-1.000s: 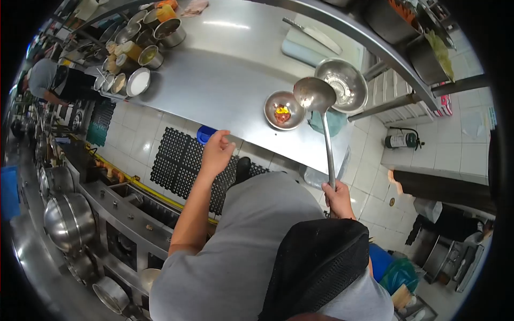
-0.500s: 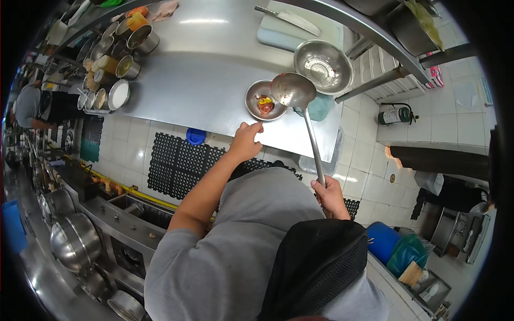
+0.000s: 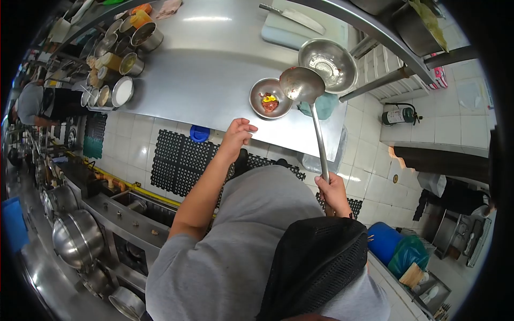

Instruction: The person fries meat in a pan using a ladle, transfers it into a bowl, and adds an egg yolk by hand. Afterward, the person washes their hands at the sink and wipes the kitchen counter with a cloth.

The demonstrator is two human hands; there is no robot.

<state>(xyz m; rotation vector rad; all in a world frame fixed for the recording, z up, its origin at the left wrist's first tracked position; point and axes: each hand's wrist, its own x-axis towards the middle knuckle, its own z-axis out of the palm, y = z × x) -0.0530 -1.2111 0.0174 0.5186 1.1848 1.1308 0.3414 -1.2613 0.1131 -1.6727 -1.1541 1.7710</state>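
My right hand [image 3: 333,193] is closed round the long handle of a metal ladle [image 3: 303,84]. The ladle's bowl hangs above the steel table, beside a small metal bowl [image 3: 258,101] holding red and yellow food [image 3: 269,102]. My left hand [image 3: 237,137] hangs in front of the table's edge with its fingers loosely bent and apart, holding nothing; the small bowl is nearest to it. Behind the ladle stands a larger metal bowl [image 3: 334,63]. A green cloth [image 3: 324,107] lies partly beneath the ladle.
A knife [image 3: 302,20] lies on cutting boards [image 3: 284,33] at the back. Sauce pots [image 3: 147,37] and a bowl of white contents [image 3: 122,91] stand at the left. Stoves [image 3: 128,219] line the left side. Two other people [image 3: 32,102] [image 3: 455,199] are farther off.
My left hand moved toward the small bowl, then drew back slightly from the table's edge. The ladle stays in my right hand, and the camera view has shifted.
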